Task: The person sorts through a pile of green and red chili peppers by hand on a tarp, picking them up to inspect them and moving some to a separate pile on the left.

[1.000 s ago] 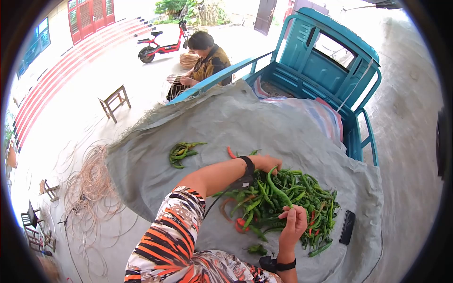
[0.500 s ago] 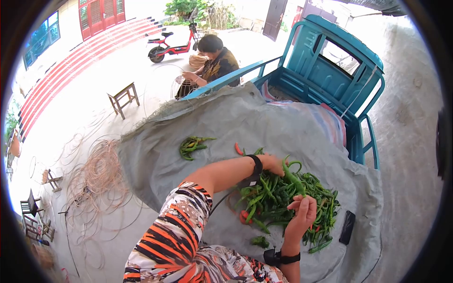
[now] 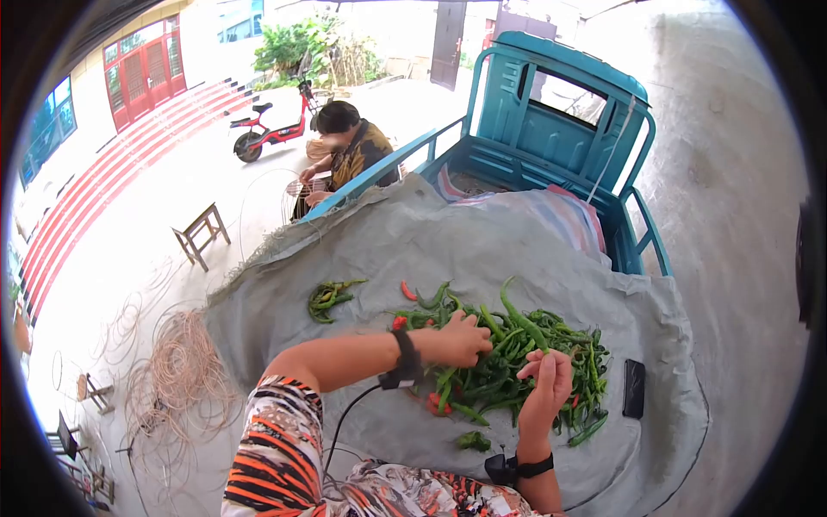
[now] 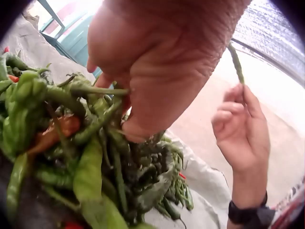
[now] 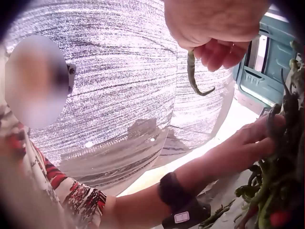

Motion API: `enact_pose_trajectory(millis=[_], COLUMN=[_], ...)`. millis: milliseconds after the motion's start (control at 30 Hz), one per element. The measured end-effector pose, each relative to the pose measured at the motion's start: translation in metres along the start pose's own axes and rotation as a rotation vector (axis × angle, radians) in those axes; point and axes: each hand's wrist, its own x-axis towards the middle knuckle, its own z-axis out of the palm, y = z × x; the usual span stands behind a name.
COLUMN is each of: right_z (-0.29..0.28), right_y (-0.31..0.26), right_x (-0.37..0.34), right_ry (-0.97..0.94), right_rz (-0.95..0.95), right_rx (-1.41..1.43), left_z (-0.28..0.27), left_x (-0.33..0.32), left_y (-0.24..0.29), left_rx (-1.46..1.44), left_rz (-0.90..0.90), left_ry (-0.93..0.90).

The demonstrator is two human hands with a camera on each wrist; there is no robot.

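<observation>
A heap of green chili peppers (image 3: pixel 495 388), with a few red ones among them, lies on a grey cloth (image 3: pixel 379 250). My left hand (image 3: pixel 461 340) is over the left part of the heap, fingers reaching down among the peppers. In the left wrist view its thumb and fingers are apart, with a pepper stem (image 4: pixel 107 90) crossing near them. At the heap's near right side, my right hand (image 3: pixel 549 379) pinches one long green chili pepper (image 3: pixel 523 320) by its end. The pepper's curved tip points away from me and stands clear of the fingers in the right wrist view.
A small bunch of green peppers (image 3: pixel 332 299) lies apart at the left. On the right is a black phone (image 3: pixel 633 388). The cloth lies over the bed of a blue cargo tricycle (image 3: pixel 551 112). Beyond its side, a person (image 3: pixel 357 146) works on a woven frame.
My left hand has moved left and nearer, from beside the held pepper's tip to the heap's left part. My right hand still pinches a pepper. The head view has shifted.
</observation>
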Motion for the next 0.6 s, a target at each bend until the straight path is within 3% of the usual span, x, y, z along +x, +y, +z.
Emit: enact_pose_trajectory(millis=[133, 367, 500, 600], right_z=[0.003, 0.012, 0.009, 0.009], right_y=[0.014, 0.033, 0.029, 0.024], right_x=[0.001, -0.007, -0.014, -0.018], right_ry=[-0.035, -0.114, -0.138, -0.158], right_rz=[0.066, 0.216, 0.232, 0.226], right_rx=[0.020, 0.051, 0.007, -0.014], left_z=[0.005, -0.021, -0.037, -0.043], left_x=[-0.032, -0.071, -0.085, -0.082], left_y=[0.024, 0.051, 0.062, 0.060], left_rx=[0.215, 0.126, -0.021, -0.094], left_rz=[0.088, 0.021, 0.092, -0.030], left_ry=[0.205, 0.070, 0.333, 0.628])
